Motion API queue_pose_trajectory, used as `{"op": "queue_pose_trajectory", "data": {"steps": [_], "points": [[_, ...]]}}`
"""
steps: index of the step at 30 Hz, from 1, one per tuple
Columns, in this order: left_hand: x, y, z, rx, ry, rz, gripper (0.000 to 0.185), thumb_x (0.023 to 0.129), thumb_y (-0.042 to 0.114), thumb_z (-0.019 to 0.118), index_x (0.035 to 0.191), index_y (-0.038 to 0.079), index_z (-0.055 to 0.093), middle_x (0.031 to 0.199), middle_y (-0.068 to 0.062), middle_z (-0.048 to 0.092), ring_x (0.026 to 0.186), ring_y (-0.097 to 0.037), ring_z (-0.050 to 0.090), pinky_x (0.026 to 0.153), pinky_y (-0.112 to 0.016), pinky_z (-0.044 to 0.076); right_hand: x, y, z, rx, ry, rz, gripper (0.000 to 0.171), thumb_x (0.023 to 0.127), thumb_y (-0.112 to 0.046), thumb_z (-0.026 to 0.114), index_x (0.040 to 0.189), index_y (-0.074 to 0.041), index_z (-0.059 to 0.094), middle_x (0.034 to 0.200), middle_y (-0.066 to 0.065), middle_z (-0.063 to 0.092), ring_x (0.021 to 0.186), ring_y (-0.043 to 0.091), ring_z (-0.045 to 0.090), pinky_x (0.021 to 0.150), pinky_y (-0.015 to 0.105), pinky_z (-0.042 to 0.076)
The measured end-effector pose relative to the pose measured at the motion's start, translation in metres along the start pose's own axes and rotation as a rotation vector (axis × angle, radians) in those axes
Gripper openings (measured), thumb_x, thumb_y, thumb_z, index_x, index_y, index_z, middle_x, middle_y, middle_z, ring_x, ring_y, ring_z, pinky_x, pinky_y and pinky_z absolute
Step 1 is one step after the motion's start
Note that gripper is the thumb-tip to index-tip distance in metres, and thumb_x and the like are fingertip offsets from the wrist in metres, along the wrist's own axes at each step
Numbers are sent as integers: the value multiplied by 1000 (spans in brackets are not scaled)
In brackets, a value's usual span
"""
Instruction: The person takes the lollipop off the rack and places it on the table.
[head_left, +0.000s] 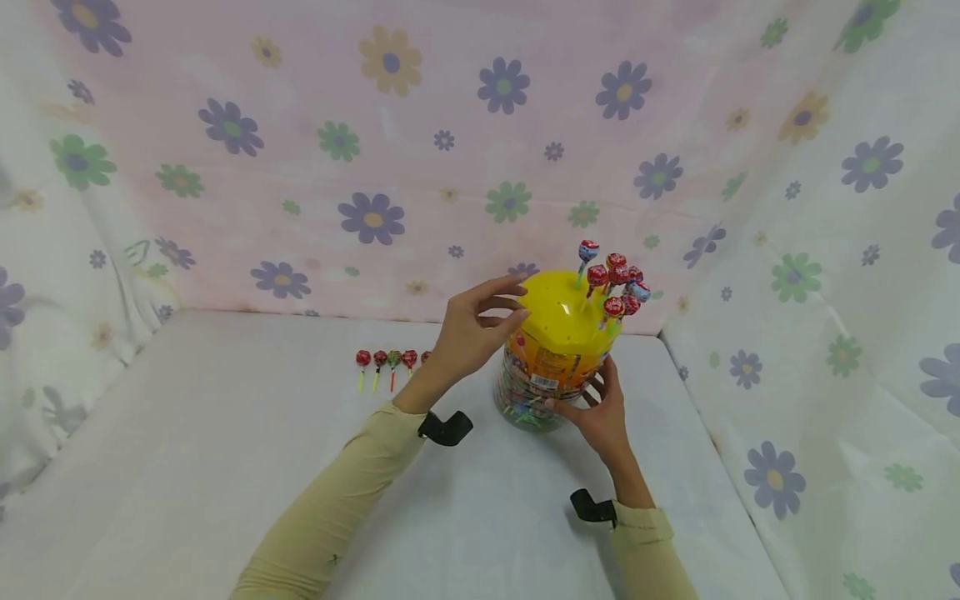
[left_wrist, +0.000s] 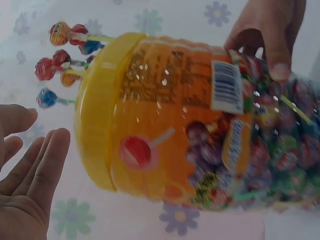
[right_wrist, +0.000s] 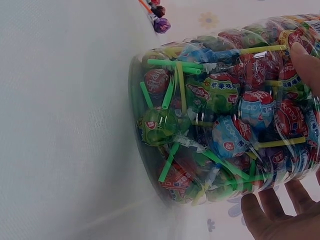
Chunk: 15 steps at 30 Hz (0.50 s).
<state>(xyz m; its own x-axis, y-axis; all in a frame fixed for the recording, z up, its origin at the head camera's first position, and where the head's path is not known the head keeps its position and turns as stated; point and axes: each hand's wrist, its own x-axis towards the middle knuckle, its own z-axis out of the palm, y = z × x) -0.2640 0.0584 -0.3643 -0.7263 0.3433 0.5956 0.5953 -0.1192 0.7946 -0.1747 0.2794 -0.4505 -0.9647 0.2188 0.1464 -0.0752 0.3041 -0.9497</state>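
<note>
Lollipop jar (head_left: pixel 551 367) stands upright on table (head_left: pixel 225 467), long axis vertical, yellow lid (head_left: pixel 558 312) up w/ lollipops (head_left: pixel 617 283) stuck in top. Right hand (head_left: pixel 596 412) grips jar's lower body, fingers (head_left: pixel 573 408) spread round it. Left hand (head_left: pixel 468 333) by lid edge, fingers (head_left: pixel 498 321) spread, relaxed, tips at rim. Loose lollipops (head_left: pixel 386 362) lie in row left of jar.

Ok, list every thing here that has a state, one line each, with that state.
Candy jar: upright on the table, full of wrapped lollipops.
Yellow lid: on the jar.
Lollipops in the lid: stuck upright by their sticks, wrapped.
Loose lollipops: lying in a row on the table, wrapped.
Left hand: fingers relaxed, at the lid's edge.
Right hand: fingers against the jar's lower side.
</note>
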Motion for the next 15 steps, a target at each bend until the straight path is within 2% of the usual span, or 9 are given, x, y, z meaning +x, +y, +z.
{"op": "queue_pose_trajectory", "data": {"steps": [5, 15], "points": [[19, 7, 16, 0, -31, -1, 42, 96, 2, 67, 137, -2, 59, 122, -19, 68, 108, -30, 70, 87, -32, 61, 1, 1, 0, -3, 1, -3, 102, 84, -9, 84, 162, -15, 18, 157, 18, 35, 144, 41, 38, 118, 57, 35], [44, 15, 37, 1, -10, -39, 41, 96, -1, 66, 137, -1, 59, 126, -19, 67, 116, -28, 68, 97, -29, 56, 1, 3, 0, -7, 2, 6, 103, 84, -9, 84, 162, -14, 17, 159, 18, 33, 144, 42, 38, 118, 57, 35]]}}
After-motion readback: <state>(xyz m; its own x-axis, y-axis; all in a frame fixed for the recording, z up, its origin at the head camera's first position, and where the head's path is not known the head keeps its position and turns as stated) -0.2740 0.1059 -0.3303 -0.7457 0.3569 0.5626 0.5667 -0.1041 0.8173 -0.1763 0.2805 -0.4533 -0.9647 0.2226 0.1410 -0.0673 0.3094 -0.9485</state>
